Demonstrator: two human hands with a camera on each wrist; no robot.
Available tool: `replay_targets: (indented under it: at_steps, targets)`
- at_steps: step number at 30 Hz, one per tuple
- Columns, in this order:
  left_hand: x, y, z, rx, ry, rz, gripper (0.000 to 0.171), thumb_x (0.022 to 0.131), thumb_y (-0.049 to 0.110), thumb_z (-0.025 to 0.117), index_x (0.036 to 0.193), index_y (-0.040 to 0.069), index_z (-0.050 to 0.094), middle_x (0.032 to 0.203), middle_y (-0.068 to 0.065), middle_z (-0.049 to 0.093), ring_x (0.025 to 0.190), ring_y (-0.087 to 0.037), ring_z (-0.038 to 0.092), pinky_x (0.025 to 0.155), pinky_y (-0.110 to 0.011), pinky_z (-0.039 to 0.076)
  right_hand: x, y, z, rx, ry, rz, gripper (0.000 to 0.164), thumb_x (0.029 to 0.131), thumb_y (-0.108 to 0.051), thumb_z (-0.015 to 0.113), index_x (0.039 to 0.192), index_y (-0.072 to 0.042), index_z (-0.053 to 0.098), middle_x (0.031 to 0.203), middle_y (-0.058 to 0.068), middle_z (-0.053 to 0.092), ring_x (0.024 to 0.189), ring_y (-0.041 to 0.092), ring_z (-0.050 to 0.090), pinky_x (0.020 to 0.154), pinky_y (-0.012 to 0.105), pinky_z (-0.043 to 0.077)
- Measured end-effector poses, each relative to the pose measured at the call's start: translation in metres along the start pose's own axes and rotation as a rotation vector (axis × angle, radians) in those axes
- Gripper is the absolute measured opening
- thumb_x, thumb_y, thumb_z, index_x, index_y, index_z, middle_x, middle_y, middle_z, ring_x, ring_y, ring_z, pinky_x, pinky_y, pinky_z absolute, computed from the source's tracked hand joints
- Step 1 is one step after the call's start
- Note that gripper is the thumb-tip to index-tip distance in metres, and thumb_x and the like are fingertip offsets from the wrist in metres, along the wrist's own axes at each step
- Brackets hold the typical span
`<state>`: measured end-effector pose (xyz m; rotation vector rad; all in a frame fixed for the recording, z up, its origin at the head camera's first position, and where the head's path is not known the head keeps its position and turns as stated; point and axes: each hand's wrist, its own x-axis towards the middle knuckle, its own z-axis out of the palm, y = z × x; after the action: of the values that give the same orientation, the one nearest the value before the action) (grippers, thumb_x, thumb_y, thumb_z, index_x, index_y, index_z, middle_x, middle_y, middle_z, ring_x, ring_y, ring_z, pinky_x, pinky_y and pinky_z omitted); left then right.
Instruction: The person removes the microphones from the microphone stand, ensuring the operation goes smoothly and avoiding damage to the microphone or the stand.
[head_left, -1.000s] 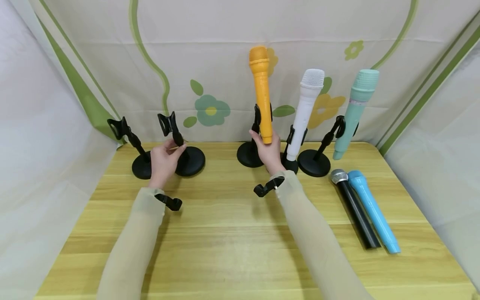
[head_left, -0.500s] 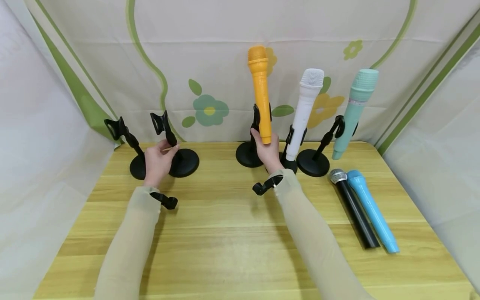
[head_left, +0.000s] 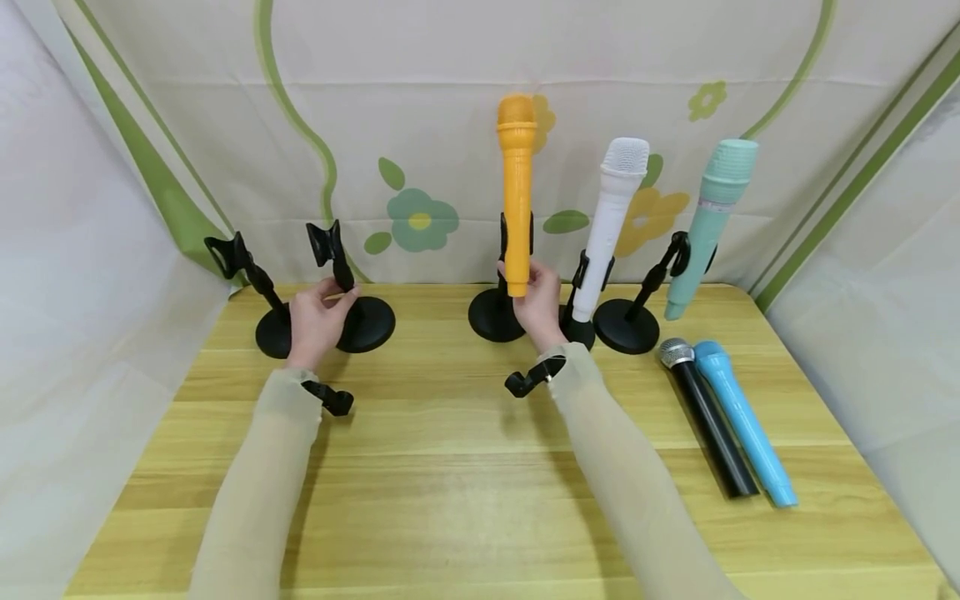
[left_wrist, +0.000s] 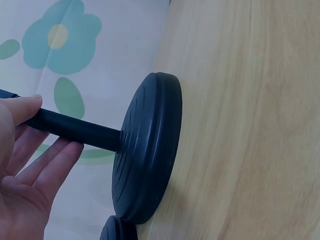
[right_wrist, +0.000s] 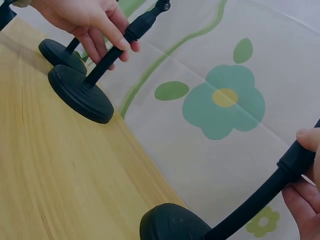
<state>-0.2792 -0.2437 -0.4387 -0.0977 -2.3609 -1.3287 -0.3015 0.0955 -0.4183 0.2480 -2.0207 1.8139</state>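
My left hand point(head_left: 317, 323) pinches the pole of a black microphone stand point(left_wrist: 95, 134), thumb on one side and fingers on the other. The clip on top of this stand holds no microphone, and its round base touches a neighbouring base in the left wrist view. My right hand point(head_left: 542, 307) grips the pole of another black stand point(right_wrist: 252, 202) between thumb and fingers. An orange-yellow microphone point(head_left: 517, 192) stands nearly upright in that stand's clip and hides part of the right hand in the head view.
Left of my left hand is another microphone stand point(head_left: 273, 332), its clip bare. To the right, a white microphone point(head_left: 611, 225) and a mint-green microphone point(head_left: 711, 225) lean in stands. A black microphone point(head_left: 708, 417) and a blue microphone point(head_left: 746, 421) lie on the wooden table point(head_left: 450, 500).
The left hand has shifted its stand leftward, closer to the outer stand. The right hand has turned its stand and drawn it slightly nearer, so the orange-yellow microphone faces more forward.
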Motion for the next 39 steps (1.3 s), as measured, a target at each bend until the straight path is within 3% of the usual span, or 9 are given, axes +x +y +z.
replay_targets:
  at_steps: [3,7,13,17,19,23,28,33,39]
  targets:
    - [0.0,-0.001,0.0,0.001,0.001,-0.011,0.031,0.098,0.025,0.072,0.117,0.001,0.074,0.11,-0.013,0.073,0.1,-0.028,0.072,0.089,-0.04,0.058,-0.002,-0.002,-0.001,0.071,-0.013,0.012,0.021,0.094,-0.011,0.075,0.102,0.008,0.073,0.105,0.024,0.071,0.105,0.028,0.067,0.096,0.036,0.052]
    - [0.0,0.002,-0.001,-0.022,-0.007,-0.047,0.028,0.098,0.021,0.072,0.119,0.002,0.074,0.112,-0.013,0.073,0.103,-0.028,0.071,0.091,-0.04,0.057,-0.007,-0.006,-0.003,0.146,-0.025,0.034,0.019,0.094,-0.002,0.073,0.11,0.009,0.072,0.111,0.02,0.072,0.112,0.028,0.068,0.098,0.034,0.052]
    - [-0.009,0.019,-0.005,-0.049,-0.017,-0.128,0.054,0.096,0.025,0.074,0.144,0.007,0.057,0.134,-0.016,0.063,0.12,-0.029,0.064,0.101,-0.041,0.052,-0.019,-0.018,-0.009,0.022,0.009,0.018,0.025,0.093,-0.021,0.079,0.101,0.002,0.075,0.091,0.012,0.072,0.081,0.021,0.063,0.069,0.026,0.045]
    - [-0.02,0.04,-0.01,-0.1,0.075,-0.166,0.074,0.093,0.031,0.078,0.156,0.013,0.043,0.147,-0.009,0.054,0.132,-0.024,0.054,0.108,-0.035,0.045,-0.029,-0.026,-0.015,-0.046,0.014,0.017,0.031,0.092,-0.027,0.08,0.098,0.003,0.074,0.083,0.014,0.068,0.073,0.023,0.059,0.062,0.025,0.043]
    - [-0.027,0.051,-0.012,-0.12,0.147,-0.147,0.073,0.091,0.032,0.08,0.154,0.013,0.046,0.148,-0.005,0.053,0.134,-0.02,0.052,0.11,-0.032,0.042,-0.034,-0.03,-0.017,-0.053,0.003,0.017,0.03,0.093,-0.025,0.08,0.098,0.004,0.074,0.082,0.016,0.068,0.073,0.024,0.063,0.063,0.025,0.046]
    - [-0.042,0.07,-0.012,-0.144,0.282,-0.021,0.063,0.089,0.024,0.083,0.144,0.01,0.056,0.144,0.0,0.056,0.133,-0.015,0.052,0.111,-0.029,0.04,-0.045,-0.037,-0.024,-0.064,-0.032,-0.01,0.021,0.093,-0.019,0.079,0.103,0.0,0.075,0.093,0.016,0.073,0.085,0.025,0.072,0.073,0.026,0.056]
    - [-0.063,0.093,-0.006,-0.182,0.322,0.106,0.06,0.086,0.011,0.085,0.14,0.006,0.058,0.141,-0.006,0.056,0.133,-0.016,0.05,0.113,-0.031,0.038,-0.059,-0.045,-0.031,-0.061,-0.079,-0.041,0.022,0.092,-0.009,0.078,0.11,0.003,0.074,0.101,0.018,0.074,0.089,0.026,0.073,0.078,0.028,0.059]
    - [-0.087,0.127,-0.003,-0.255,0.266,0.106,0.059,0.085,-0.003,0.081,0.139,-0.006,0.056,0.141,-0.019,0.055,0.135,-0.026,0.049,0.115,-0.036,0.037,-0.076,-0.07,-0.038,-0.087,-0.107,-0.069,0.018,0.09,0.001,0.078,0.105,0.009,0.073,0.095,0.021,0.073,0.083,0.023,0.073,0.077,0.028,0.06]
    - [-0.105,0.14,0.012,-0.289,0.032,0.15,0.056,0.084,-0.006,0.081,0.136,-0.008,0.057,0.138,-0.02,0.059,0.13,-0.032,0.054,0.112,-0.043,0.04,-0.095,-0.092,-0.046,-0.078,-0.154,-0.108,0.017,0.088,0.006,0.077,0.104,0.01,0.073,0.09,0.02,0.072,0.076,0.01,0.069,0.075,0.027,0.059]
